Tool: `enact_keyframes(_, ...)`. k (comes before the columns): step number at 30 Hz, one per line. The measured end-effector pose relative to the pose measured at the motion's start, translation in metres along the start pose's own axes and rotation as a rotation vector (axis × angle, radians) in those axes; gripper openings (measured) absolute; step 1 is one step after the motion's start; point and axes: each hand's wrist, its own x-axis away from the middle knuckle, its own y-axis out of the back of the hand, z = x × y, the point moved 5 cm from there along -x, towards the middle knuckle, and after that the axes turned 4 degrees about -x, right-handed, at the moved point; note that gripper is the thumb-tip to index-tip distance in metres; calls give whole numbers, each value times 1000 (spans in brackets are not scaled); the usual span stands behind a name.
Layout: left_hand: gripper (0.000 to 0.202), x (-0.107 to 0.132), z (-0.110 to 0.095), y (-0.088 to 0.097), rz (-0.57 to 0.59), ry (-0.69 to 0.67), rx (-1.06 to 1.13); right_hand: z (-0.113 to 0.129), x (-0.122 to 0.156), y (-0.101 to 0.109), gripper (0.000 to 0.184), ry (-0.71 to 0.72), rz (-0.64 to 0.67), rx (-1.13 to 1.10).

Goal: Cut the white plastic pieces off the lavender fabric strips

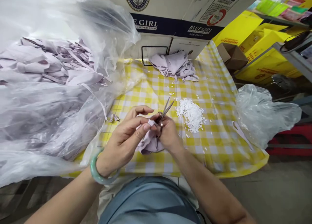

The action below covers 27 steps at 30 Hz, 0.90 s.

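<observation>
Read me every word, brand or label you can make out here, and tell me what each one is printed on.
"BLUE GIRL": white on the dark band of the cardboard box, right panel.
"E GIRL": same band, left panel, start hidden by the plastic bag.
Round emblem, fine print and red-ringed label on that box: too small to read.
Red print on the yellow boxes: blurred.

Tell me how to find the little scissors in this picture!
Start at the yellow checked tablecloth and look at its near edge, where two hands meet. The right hand grips the scissors while the left hand pinches a lilac cloth piece beside them. They are the only shiny metal thing there, thin blades pointing up toward the heap of white bits.
</observation>
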Motion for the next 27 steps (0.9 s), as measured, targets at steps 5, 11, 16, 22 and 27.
enact_keyframes(5,24,-6,16,-14,-143,145,384,-6,23,-3,30,-47,120,48)
enact_keyframes(11,26,-6,30,-43,-63,130,237,42,43,64,29,226,40,814)
enact_keyframes(16,28,-7,34,-69,-7,57,136,47,56,80,44,240,57,1093)
enact_keyframes(22,25,-10,36,-82,49,58,88,45,61,86,52,276,54,1088)
enact_keyframes(27,28,-10,37,-85,59,68,35,46,61,88,52,329,39,1088)
